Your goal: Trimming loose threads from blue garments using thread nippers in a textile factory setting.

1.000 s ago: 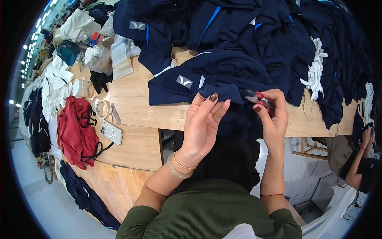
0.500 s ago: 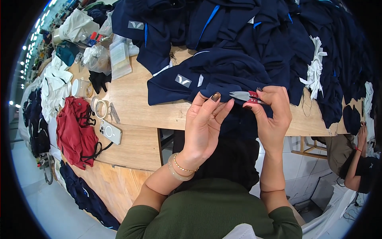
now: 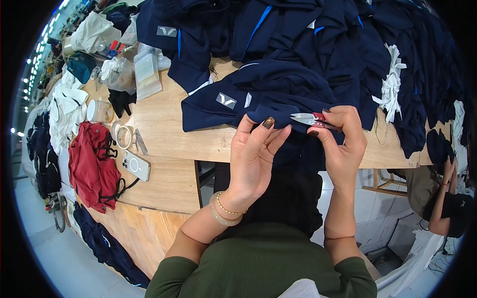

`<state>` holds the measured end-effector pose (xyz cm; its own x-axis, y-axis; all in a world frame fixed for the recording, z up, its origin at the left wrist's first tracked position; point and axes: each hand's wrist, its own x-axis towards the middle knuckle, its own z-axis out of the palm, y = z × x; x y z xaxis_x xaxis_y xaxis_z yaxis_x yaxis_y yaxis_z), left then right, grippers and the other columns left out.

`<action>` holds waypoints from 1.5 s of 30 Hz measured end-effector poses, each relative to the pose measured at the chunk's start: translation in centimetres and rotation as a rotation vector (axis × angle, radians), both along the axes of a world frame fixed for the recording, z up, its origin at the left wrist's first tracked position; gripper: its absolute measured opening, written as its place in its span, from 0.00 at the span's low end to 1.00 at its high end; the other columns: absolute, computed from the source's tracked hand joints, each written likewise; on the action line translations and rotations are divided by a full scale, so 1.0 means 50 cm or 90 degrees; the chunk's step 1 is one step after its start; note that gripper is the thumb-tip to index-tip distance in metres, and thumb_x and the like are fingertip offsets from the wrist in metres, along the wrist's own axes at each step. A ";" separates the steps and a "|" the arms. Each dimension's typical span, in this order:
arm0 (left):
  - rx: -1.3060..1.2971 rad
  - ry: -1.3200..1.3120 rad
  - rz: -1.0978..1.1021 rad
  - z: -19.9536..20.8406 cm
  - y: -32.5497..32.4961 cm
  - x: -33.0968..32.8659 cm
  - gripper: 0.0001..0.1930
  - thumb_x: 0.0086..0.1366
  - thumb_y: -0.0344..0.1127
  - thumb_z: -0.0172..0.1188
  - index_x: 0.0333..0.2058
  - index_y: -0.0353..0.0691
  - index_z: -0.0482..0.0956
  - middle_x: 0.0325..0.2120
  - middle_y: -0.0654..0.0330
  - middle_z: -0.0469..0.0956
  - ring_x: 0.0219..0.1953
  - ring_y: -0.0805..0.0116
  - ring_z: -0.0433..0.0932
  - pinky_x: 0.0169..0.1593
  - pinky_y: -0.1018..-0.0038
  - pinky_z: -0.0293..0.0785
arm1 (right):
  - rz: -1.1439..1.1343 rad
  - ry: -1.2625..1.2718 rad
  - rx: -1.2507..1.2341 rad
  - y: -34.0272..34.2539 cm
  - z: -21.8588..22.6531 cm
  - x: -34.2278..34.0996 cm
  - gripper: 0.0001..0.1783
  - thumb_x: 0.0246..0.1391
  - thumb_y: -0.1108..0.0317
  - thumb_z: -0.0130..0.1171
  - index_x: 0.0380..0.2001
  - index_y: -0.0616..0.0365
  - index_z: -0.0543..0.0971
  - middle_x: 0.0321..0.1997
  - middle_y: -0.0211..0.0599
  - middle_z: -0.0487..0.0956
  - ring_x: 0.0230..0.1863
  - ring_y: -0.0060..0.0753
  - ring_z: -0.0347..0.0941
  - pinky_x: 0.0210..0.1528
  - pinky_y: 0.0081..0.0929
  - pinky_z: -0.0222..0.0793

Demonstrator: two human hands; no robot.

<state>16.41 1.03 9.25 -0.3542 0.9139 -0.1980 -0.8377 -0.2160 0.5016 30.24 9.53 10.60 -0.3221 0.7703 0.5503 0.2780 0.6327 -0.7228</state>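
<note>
A navy garment [image 3: 208, 110] with a grey patch bearing a white mark lies across the table's near part. My left hand [image 3: 256, 154] pinches a raised edge of it between thumb and fingers. Thread snips [image 3: 316, 119] with red grips and short silver blades are in my right hand [image 3: 343, 141], squeezed between thumb and fingers. The blades point left, just right of the pinched cloth, their tips slightly parted. Whether a thread lies between them is too small to tell.
Piled navy garments [image 3: 298, 39] cover the table's far side, with white strips [image 3: 391, 84] at right. Left lie a phone [image 3: 136, 165], tape rolls [image 3: 124, 136], a red cloth bag [image 3: 93, 164] and plastic bags [image 3: 118, 73]. Another person's arm [image 3: 439, 203] shows at far right.
The snips have drawn back slightly to the right, away from the pinched cloth, and their blades look closer together. My left hand keeps its pinch almost in place.
</note>
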 end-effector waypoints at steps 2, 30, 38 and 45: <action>0.004 0.000 -0.006 0.001 0.000 0.002 0.06 0.68 0.27 0.53 0.43 0.38 0.71 0.38 0.60 0.80 0.42 0.72 0.81 0.56 0.69 0.76 | 0.011 0.017 -0.009 0.000 -0.002 -0.003 0.14 0.38 0.73 0.71 0.28 0.65 0.76 0.28 0.38 0.75 0.30 0.34 0.68 0.31 0.26 0.64; -0.092 0.649 -0.124 -0.031 0.046 -0.069 0.10 0.64 0.25 0.57 0.44 0.30 0.79 0.37 0.64 0.80 0.37 0.78 0.75 0.44 0.83 0.70 | 0.220 0.270 -0.510 0.067 -0.024 -0.009 0.06 0.58 0.71 0.60 0.33 0.64 0.80 0.32 0.25 0.78 0.35 0.12 0.70 0.45 0.12 0.65; 0.002 0.111 -0.289 -0.042 0.018 -0.098 0.13 0.70 0.38 0.54 0.41 0.34 0.80 0.37 0.66 0.80 0.40 0.85 0.73 0.45 0.87 0.66 | 0.226 0.239 -0.552 0.100 -0.045 -0.032 0.08 0.57 0.69 0.61 0.35 0.64 0.81 0.34 0.26 0.78 0.39 0.15 0.72 0.47 0.13 0.64; 0.006 0.066 -0.258 -0.032 0.016 -0.092 0.14 0.70 0.37 0.53 0.44 0.31 0.78 0.44 0.60 0.79 0.49 0.77 0.74 0.55 0.80 0.66 | 0.134 0.187 -0.344 0.073 -0.015 -0.014 0.12 0.59 0.71 0.57 0.43 0.68 0.78 0.36 0.28 0.70 0.40 0.16 0.69 0.45 0.12 0.64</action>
<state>11.82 1.83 7.66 0.0177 0.9852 -0.1707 -0.8013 0.1161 0.5869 29.56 13.20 9.86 -0.3914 0.9001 0.1916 -0.0704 0.1783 -0.9814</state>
